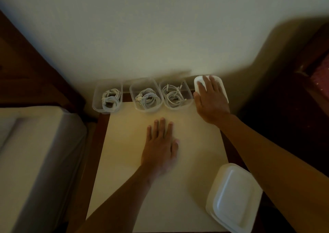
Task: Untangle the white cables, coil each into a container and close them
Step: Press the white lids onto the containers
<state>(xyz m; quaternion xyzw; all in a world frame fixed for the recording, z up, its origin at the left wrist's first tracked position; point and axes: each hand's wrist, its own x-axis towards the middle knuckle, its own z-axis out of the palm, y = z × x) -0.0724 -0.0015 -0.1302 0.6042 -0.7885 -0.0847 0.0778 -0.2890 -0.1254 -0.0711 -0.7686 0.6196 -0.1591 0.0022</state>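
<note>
Our right hand [210,99] lies flat, fingers straight, on the lidded container [221,86] at the far right corner of the table [142,188], pressing and not gripping. Our left hand [160,143] rests open, palm down, mid-table, holding nothing. Left of the lidded one, three open containers line the far edge by the wall: the nearest neighbour [189,92], the middle one [132,94] and the far-left one [97,97], each with a coiled white cable [173,96] inside and its long axis running near to far. The spare lids [233,199] are stacked at the near right corner, jutting past the edge, their long axis roughly near-far, just beside our right forearm. We judge a lid must travel from there far and leftward; the bare middle of the table gives room, and the wall limits overshoot.
</note>
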